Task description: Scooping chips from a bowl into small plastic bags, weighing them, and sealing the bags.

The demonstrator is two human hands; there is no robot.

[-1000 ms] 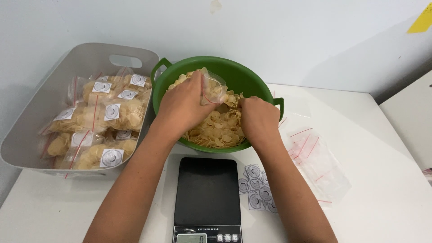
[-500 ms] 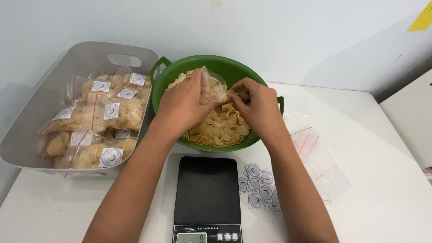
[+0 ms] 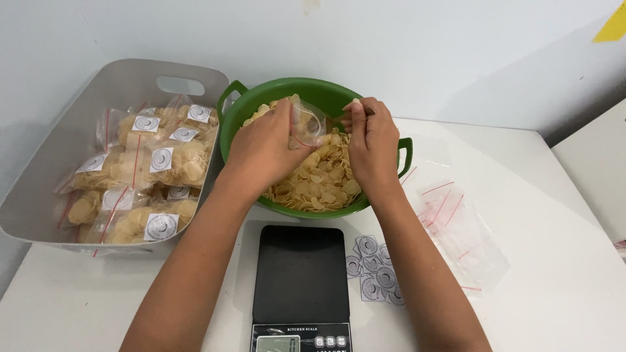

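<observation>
Over the green bowl (image 3: pixel 385 195) of pale yellow crackers (image 3: pixel 323 179), both hands hold a small clear plastic bag (image 3: pixel 308 125). It looks thin, crumpled and see-through, mouth spread open. Closed fingers of the left hand (image 3: pixel 264 146) grip its near edge; the right hand (image 3: pixel 372 140) pinches the far edge, fingertips pressed together.

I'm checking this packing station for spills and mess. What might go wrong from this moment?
1. The left hand and right hand hold a small clear bag over the green bowl; a slip may scatter chips.
2. The loose round stickers lie beside the black scale, where a forearm might sweep them away.
3. The empty bags lie near the right elbow and may slide.
</observation>
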